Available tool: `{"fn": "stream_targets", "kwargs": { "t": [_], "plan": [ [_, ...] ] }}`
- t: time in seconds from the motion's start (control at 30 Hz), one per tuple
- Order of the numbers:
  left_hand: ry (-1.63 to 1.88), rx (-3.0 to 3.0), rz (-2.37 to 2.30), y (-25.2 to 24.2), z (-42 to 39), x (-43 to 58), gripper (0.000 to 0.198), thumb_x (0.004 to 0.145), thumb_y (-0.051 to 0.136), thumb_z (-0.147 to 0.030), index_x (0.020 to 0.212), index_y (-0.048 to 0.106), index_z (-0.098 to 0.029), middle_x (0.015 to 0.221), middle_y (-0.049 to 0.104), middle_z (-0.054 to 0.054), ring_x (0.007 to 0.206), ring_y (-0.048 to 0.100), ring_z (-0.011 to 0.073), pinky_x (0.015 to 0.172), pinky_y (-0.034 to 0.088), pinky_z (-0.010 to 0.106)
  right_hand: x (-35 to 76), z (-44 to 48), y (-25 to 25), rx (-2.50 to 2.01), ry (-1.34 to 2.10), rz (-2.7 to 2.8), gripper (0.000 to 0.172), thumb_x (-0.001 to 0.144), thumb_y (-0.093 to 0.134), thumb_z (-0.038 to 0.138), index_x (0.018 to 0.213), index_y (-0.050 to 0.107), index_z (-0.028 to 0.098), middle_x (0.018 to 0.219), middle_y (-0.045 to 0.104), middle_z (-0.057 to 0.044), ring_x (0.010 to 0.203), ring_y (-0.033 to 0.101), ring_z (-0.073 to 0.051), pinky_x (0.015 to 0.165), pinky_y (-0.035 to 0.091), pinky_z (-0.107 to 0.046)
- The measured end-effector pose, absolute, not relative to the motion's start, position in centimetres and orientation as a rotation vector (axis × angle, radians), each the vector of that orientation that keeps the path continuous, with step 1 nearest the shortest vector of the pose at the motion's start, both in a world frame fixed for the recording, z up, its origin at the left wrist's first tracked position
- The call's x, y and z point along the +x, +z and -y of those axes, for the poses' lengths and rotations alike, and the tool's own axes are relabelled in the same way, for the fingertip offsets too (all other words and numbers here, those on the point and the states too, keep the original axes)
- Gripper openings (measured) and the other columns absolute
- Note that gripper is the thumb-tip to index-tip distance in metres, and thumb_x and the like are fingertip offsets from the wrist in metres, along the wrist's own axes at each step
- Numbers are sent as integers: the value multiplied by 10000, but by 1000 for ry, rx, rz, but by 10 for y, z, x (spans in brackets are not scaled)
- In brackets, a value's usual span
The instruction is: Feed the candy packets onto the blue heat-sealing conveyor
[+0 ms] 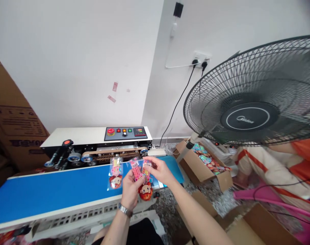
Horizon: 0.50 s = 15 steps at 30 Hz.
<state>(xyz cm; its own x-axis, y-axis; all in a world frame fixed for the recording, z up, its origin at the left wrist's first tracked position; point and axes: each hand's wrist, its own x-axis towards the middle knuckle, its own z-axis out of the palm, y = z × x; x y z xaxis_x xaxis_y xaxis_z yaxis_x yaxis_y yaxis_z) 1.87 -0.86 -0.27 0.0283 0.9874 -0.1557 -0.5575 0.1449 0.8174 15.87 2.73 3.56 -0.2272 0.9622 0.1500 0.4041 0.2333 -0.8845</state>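
My left hand (131,190), with a watch on its wrist, pinches small clear plastic packets in front of the sealing machine. One held packet (136,168) shows pink sticks and a white label. Overlapping it is another packet (145,191) with a red-haired cartoon head at its lower end. My right hand (158,169) has its fingers closed on the top of that cartoon packet. Just left of my hands, a similar packet (116,173) lies flat on the blue conveyor belt (68,185), its top at the sealing band. My fingers partly hide the held packets.
The band sealer (81,136) carries a control panel (125,133) with lit buttons. A large fan (246,115) stands at right, near a carton (195,166) of colourful packets. A seated person's leg (262,163) and a pink stool (259,194) are behind it. Another open carton (267,224) stands lower right.
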Motion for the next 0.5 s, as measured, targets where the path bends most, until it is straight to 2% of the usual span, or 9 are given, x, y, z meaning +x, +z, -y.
{"fn": "stream_targets", "kwargs": {
  "t": [0.17,0.27,0.33,0.43,0.5],
  "plan": [
    [1336,666,-884,-4,9,20,388,588,778,-206,935,621,-132,895,702,64,737,628,147,695,488,265,161,-23,40,-1297,741,1898,256,822,540,387,965,670,218,823,640,-32,685,549,-135,631,424,-265],
    [1324,670,-870,-5,8,21,344,609,771,-235,909,636,-136,853,706,50,703,619,135,679,483,253,162,-21,44,-1289,710,1889,301,817,550,372,1078,626,243,917,653,-42,727,565,-146,660,441,-278],
    [1332,664,-872,-5,9,22,316,612,770,-253,879,646,-138,814,706,41,679,613,128,670,479,246,161,-20,46,-1290,695,1893,304,816,553,368,1087,622,248,920,656,-43,744,567,-154,678,448,-288],
    [1349,644,-894,-5,9,23,302,590,784,-262,835,655,-141,771,703,30,647,606,123,652,474,242,160,-20,47,-1280,695,1941,221,831,534,354,942,681,231,824,651,-41,737,564,-158,706,449,-302],
    [1357,639,-907,-4,9,23,307,574,792,-269,817,657,-139,745,698,26,624,601,121,630,469,237,161,-21,45,-1272,721,1933,219,831,530,357,931,682,234,828,647,-41,745,562,-159,718,453,-308]
  ]
}}
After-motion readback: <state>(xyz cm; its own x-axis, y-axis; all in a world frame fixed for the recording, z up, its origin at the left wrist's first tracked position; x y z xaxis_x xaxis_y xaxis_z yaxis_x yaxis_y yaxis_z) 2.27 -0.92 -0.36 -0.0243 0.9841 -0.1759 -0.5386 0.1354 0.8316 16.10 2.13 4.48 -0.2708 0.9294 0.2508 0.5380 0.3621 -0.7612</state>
